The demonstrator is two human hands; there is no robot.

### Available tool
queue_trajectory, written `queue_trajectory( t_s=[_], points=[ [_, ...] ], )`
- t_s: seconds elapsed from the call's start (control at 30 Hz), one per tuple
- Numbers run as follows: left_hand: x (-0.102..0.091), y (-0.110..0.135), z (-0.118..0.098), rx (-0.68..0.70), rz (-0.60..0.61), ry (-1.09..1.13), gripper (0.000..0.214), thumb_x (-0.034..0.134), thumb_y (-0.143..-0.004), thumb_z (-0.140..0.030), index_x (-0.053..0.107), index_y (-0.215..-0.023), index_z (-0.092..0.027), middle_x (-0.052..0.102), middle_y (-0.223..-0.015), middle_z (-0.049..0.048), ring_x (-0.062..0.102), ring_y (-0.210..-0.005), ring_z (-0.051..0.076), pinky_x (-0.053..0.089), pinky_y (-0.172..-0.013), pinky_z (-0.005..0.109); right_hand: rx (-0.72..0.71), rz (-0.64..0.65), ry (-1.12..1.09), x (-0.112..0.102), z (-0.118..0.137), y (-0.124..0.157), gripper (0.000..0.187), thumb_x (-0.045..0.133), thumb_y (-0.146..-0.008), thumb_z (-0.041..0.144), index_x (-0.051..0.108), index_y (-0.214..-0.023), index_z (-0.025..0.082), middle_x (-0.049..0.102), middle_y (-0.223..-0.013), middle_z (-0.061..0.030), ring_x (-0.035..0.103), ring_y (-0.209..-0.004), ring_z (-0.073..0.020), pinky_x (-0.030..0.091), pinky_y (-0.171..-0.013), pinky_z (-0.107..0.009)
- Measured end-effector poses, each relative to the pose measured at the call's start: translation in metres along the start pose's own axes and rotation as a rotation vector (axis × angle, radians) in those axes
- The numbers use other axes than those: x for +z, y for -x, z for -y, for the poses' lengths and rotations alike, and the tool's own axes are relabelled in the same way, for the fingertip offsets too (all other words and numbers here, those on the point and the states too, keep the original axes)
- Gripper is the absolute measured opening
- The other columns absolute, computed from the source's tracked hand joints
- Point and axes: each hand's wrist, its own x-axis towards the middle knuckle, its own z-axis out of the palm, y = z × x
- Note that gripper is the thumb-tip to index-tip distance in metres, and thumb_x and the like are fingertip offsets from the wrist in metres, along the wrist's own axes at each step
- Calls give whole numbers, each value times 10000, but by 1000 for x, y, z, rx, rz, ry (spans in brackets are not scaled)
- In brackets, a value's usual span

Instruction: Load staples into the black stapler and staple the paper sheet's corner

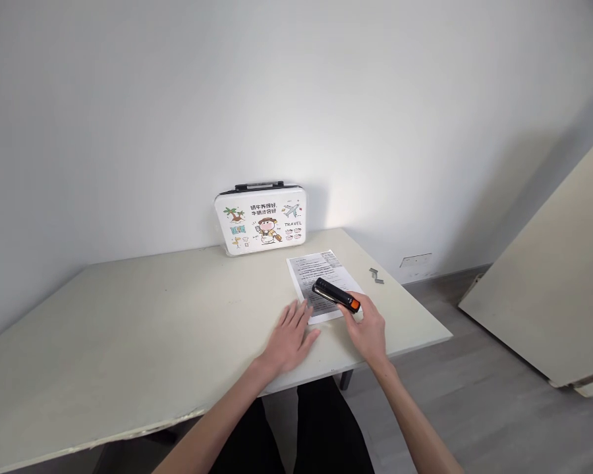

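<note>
A black stapler (pixel 332 293) with an orange end is gripped at that near end by my right hand (pixel 368 327). Its front points up and left, over the printed sheet of paper (pixel 321 270), whose text and grey shading show around it; I cannot tell whether the stapler touches the paper. My left hand (pixel 289 339) lies flat on the table with fingers stretched out, the fingertips at the sheet's lower left edge. Right of the paper rest a few small grey strips (pixel 376 276), which look like staples.
A white case (pixel 261 224) with cartoon prints and a black handle stands at the table's back, near the wall. The pale table (pixel 143 322) ends close on the right, with grey floor beyond. A large white panel (pixel 548 283) stands further right.
</note>
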Motion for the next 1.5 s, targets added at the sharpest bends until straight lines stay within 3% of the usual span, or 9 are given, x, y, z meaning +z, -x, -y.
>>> queue_trajectory(
  t_s=[0.1,0.23,0.37,0.47,0.63,0.77,1.03,1.23,1.5],
  points=[
    [-10,42,23,11,-13,-16,644,338,-1126,-568,283,-1700,-282,228,-1767,42,145,-1645,277,201,-1345,539,-9,60,-13,-1,-1,0,332,563,-1020,494,653,-1214,240,752,-1212,-112,692,-1146,-296,532,-984,-421],
    [-28,92,55,-94,-117,-49,623,423,-1109,-549,350,-1674,-296,328,-1738,43,258,-1622,277,275,-1326,515,59,193,-79,0,1,4,336,616,-974,513,667,-1167,242,765,-1142,-100,707,-1054,-296,555,-919,-408],
    [-40,116,62,-247,-201,39,575,431,-1108,-536,423,-1628,-291,443,-1688,45,374,-1582,255,364,-1292,467,118,339,-172,11,19,18,343,676,-926,511,689,-1145,247,775,-1120,-86,718,-1029,-298,573,-871,-398],
    [-41,119,58,-313,-252,124,567,464,-1096,-535,421,-1618,-318,483,-1663,47,438,-1549,252,439,-1245,447,109,440,-256,24,40,29,322,699,-913,484,697,-1146,262,784,-1117,-71,729,-1050,-301,577,-915,-412],
    [-36,118,56,-302,-264,136,573,541,-1061,-527,459,-1585,-309,506,-1643,74,431,-1553,281,447,-1238,490,114,540,-295,42,60,41,307,715,-902,436,690,-1157,268,781,-1159,-68,726,-1090,-303,568,-956,-433],
    [-37,118,54,-314,-252,113,560,544,-1057,-528,491,-1563,-293,492,-1652,84,432,-1552,286,440,-1246,493,101,571,-267,42,59,43,315,702,-906,433,681,-1169,262,782,-1156,-68,725,-1076,-300,564,-933,-434],
    [-42,114,47,-214,-279,105,468,523,-1069,-451,562,-1509,-297,603,-1559,38,433,-1552,282,438,-1259,510,57,592,-232,41,55,45,312,687,-919,446,678,-1174,266,781,-1150,-63,731,-1019,-283,572,-886,-408],
    [-41,113,48,-194,-283,123,371,517,-1069,-446,686,-1356,-282,608,-1551,36,437,-1550,287,454,-1253,545,49,601,-219,40,55,45,310,678,-934,444,660,-1190,270,773,-1164,-62,729,-1044,-285,565,-903,-411],
    [-41,113,47,-197,-274,152,360,532,-1064,-457,683,-1330,-267,611,-1546,48,423,-1557,293,446,-1256,554,25,584,-244,39,58,45,340,672,-942,452,671,-1223,261,767,-1203,-73,723,-1080,-284,567,-949,-421]
  ],
)
